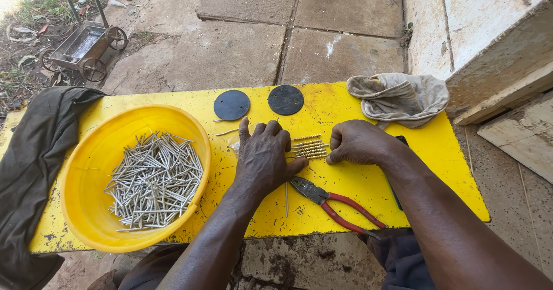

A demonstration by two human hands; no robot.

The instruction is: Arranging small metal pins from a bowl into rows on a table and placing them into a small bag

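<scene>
While both hands work at the yellow surface (368,177), short threaded rods (309,148) lie in a row between them.

Left hand (264,158) flat, fingers spread, pinning the row's near end; right hand (358,142) closed in a loose fist touching its far end. Pliers (334,203) just below the rods, within reach; bowl (86,209) of nails (154,177) well left of them.
</scene>
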